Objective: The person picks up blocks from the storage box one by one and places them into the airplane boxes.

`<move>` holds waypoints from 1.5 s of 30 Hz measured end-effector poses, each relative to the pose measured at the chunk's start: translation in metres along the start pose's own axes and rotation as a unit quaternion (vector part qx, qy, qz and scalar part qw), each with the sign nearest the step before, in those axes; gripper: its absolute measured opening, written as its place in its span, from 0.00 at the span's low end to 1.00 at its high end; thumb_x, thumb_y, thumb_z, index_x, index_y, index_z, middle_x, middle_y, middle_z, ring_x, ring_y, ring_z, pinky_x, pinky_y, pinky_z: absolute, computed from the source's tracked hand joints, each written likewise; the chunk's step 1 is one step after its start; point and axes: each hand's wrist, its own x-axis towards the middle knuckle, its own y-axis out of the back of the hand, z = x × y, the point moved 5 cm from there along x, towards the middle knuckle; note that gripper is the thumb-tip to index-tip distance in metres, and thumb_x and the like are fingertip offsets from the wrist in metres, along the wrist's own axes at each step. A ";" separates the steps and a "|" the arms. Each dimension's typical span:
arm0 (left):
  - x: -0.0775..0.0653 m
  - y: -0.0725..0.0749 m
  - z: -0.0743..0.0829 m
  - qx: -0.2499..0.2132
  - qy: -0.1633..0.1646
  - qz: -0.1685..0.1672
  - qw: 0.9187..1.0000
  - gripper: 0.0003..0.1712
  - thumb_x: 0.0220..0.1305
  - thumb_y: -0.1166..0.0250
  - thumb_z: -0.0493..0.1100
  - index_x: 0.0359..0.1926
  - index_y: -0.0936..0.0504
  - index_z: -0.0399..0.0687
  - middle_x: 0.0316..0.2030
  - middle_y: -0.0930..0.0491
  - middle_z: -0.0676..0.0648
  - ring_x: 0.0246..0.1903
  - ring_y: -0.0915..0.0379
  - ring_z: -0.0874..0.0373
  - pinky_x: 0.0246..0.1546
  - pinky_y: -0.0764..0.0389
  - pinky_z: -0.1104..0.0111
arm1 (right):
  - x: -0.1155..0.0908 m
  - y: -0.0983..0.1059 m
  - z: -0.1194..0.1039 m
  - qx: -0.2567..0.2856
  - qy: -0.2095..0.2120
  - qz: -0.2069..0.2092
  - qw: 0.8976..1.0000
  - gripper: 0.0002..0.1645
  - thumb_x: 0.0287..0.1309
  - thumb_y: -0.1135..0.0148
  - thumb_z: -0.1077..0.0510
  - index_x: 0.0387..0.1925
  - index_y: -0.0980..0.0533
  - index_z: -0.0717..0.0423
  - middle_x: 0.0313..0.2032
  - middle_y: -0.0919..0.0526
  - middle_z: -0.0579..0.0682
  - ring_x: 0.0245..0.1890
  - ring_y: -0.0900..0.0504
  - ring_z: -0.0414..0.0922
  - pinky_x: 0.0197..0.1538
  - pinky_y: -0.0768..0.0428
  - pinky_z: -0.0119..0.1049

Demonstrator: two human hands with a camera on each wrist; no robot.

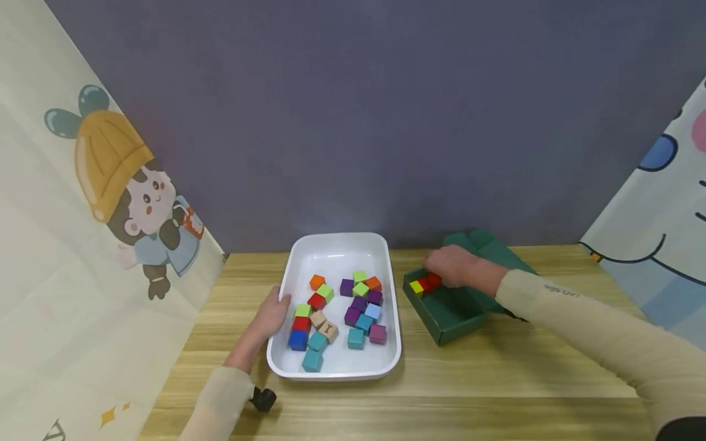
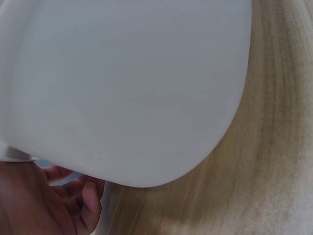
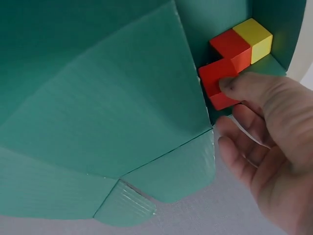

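Note:
My left hand point(image 1: 273, 313) holds the left rim of a white tray point(image 1: 336, 245), its thumb at the rim. In the left wrist view, the curled fingers point(image 2: 89, 208) show beside the tray's outer wall point(image 2: 132, 98). Inside the tray lie several coloured cubes, among them a blue cube point(image 1: 298, 340) and a plain wooden cube point(image 1: 318, 318). My right hand point(image 1: 455, 266) reaches into an open green box point(image 1: 441, 334). There it pinches a red cube point(image 3: 217, 81), which touches another red cube point(image 3: 231, 48). Beyond that sits a yellow cube point(image 3: 254, 39) in the box's corner.
The green box's lid point(image 1: 496, 251) is folded open toward the back right, under the right forearm. Both containers stand on a wooden table point(image 1: 430, 392). A dark grey wall panel point(image 1: 353, 122) rises behind, with printed cloths at both sides.

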 end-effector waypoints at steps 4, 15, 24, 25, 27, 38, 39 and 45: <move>-0.001 0.000 0.000 0.000 0.003 0.001 1.000 0.28 0.77 0.60 0.48 0.68 0.44 0.32 0.63 0.36 0.28 0.59 0.34 0.34 0.46 0.21 0.45 | 0.003 -0.005 0.002 -0.013 -0.009 -0.008 1.000 0.16 0.42 0.29 0.71 0.32 0.22 0.53 0.28 0.22 0.47 0.26 0.24 0.45 0.29 0.21 0.41; -0.002 0.000 0.003 0.000 -0.001 0.004 1.000 0.28 0.76 0.60 0.48 0.66 0.43 0.31 0.61 0.34 0.27 0.58 0.33 0.33 0.46 0.21 0.44 | 0.005 -0.011 0.001 -0.023 -0.009 -0.016 1.000 0.15 0.43 0.27 0.69 0.32 0.22 0.53 0.27 0.22 0.46 0.25 0.24 0.45 0.28 0.20 0.41; -0.002 -0.003 0.000 -0.001 0.004 -0.001 1.000 0.29 0.76 0.60 0.49 0.67 0.44 0.32 0.62 0.35 0.29 0.59 0.33 0.34 0.46 0.21 0.44 | 0.004 -0.012 0.008 -0.002 0.009 0.003 1.000 0.16 0.47 0.26 0.64 0.38 0.21 0.51 0.32 0.22 0.44 0.24 0.26 0.41 0.28 0.21 0.37; -0.002 -0.003 0.000 -0.001 0.003 -0.001 1.000 0.29 0.76 0.60 0.49 0.67 0.44 0.32 0.62 0.35 0.29 0.59 0.33 0.34 0.46 0.21 0.44 | 0.003 -0.011 0.010 -0.004 0.008 0.007 1.000 0.18 0.46 0.25 0.63 0.40 0.22 0.52 0.34 0.22 0.45 0.24 0.27 0.42 0.29 0.21 0.38; -0.002 -0.003 0.001 -0.003 0.002 0.001 1.000 0.29 0.76 0.60 0.49 0.67 0.43 0.32 0.61 0.34 0.29 0.59 0.33 0.35 0.47 0.21 0.44 | 0.002 -0.009 0.014 -0.009 0.006 0.008 1.000 0.25 0.44 0.23 0.61 0.45 0.23 0.52 0.39 0.24 0.47 0.24 0.27 0.42 0.30 0.21 0.38; -0.002 -0.003 -0.001 -0.024 0.000 0.008 1.000 0.27 0.76 0.58 0.48 0.65 0.41 0.33 0.59 0.32 0.30 0.57 0.31 0.37 0.45 0.20 0.45 | 0.007 -0.027 0.024 -0.054 0.026 -0.015 0.998 0.34 0.42 0.20 0.52 0.52 0.26 0.54 0.47 0.21 0.53 0.29 0.21 0.45 0.35 0.18 0.42; -0.002 -0.003 -0.001 -0.025 0.001 0.009 1.000 0.27 0.76 0.58 0.48 0.65 0.41 0.33 0.59 0.32 0.30 0.56 0.31 0.36 0.45 0.20 0.45 | 0.007 -0.026 0.023 -0.054 0.023 -0.016 0.998 0.34 0.42 0.20 0.51 0.52 0.26 0.55 0.46 0.21 0.53 0.30 0.21 0.46 0.36 0.18 0.42; -0.001 -0.001 -0.002 -0.027 0.001 0.010 1.000 0.27 0.76 0.58 0.48 0.65 0.41 0.33 0.59 0.32 0.30 0.56 0.30 0.36 0.42 0.19 0.45 | 0.003 -0.025 0.022 -0.056 0.009 -0.032 0.998 0.36 0.44 0.21 0.49 0.54 0.26 0.56 0.47 0.20 0.54 0.33 0.20 0.48 0.37 0.17 0.44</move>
